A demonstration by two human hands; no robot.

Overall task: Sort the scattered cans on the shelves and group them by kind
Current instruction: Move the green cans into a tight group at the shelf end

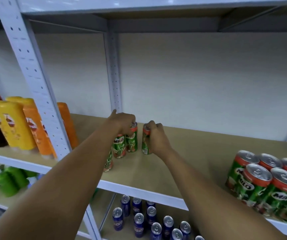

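Both hands at shelf rear: left hand (124,122) grips tall green-red Milo can (132,138) from above w/ curled fingers; right hand (154,135) wraps lone matching can (145,141) at its 3 o'clock, prob. to close the gap.

A pale grey metal shelving unit (104,185) fills the view. Perforated uprights (29,66) stand at near left and far centre. Tan boards (200,144) line each shelf level. A plain white wall (200,75) closes the far side. Light is even and diffuse.
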